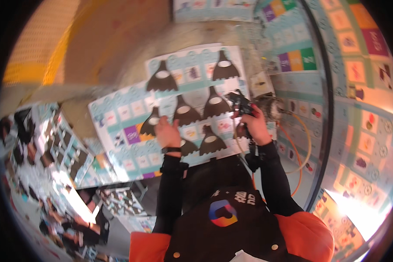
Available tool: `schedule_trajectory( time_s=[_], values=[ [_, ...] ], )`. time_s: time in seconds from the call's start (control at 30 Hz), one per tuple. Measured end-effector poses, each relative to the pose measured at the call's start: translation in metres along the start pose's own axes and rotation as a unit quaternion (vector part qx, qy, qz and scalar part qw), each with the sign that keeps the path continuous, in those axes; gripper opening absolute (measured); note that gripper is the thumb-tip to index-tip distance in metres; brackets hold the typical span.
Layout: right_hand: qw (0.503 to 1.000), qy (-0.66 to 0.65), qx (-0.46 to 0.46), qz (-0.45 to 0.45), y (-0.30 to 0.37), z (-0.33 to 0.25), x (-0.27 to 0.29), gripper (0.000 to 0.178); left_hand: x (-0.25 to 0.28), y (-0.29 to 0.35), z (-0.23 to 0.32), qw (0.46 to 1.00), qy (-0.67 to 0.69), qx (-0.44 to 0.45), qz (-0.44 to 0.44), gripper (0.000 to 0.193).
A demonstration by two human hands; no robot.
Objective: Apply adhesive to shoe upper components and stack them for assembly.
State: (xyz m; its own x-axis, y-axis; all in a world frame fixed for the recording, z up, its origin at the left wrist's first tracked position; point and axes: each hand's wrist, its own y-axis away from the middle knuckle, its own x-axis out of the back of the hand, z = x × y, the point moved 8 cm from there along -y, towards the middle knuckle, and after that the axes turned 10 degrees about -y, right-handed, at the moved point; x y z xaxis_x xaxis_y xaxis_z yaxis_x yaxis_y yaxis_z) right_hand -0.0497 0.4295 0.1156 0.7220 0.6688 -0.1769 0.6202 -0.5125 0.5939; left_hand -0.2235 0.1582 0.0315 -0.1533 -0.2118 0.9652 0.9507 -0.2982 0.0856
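Several dark, bell-shaped pieces (187,110) with scalloped lower edges lie spread over printed sheets (118,107). Each visible one bears a pale oval. My left hand (168,134) rests over the sheets beside the leftmost lower piece (150,122). Its fingers look apart, and its fingertips are at that piece's right edge; whether they touch it I cannot tell. My right hand (257,126) is wrapped round a black gun-shaped tool (241,104) held over the right side of the sheets. That hand partly hides the tool's grip. Another dark piece (242,130) shows partly below it.
A yellow hose (309,135) and an orange hose (299,168) loop at the right of my right arm. A dark metal bar (329,100) runs along the right, before panels of printed sheets (358,144). Brown cardboard (113,43) stands far left. Other people (74,233) are at lower left.
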Motion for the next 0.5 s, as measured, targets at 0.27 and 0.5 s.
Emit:
schedule_trajectory(
  time_s=[0.27,0.5],
  values=[
    [0.995,0.061,0.005,0.083,-0.074,-0.063,0.011,0.027,-0.034,-0.143,0.211,0.922,0.145,-0.327,-0.146,0.071],
    [0.986,0.146,-0.051,0.056,-0.122,-0.07,0.024,0.029,-0.103,-0.165,0.26,0.888,-0.016,-0.38,-0.258,0.1]
  ],
)
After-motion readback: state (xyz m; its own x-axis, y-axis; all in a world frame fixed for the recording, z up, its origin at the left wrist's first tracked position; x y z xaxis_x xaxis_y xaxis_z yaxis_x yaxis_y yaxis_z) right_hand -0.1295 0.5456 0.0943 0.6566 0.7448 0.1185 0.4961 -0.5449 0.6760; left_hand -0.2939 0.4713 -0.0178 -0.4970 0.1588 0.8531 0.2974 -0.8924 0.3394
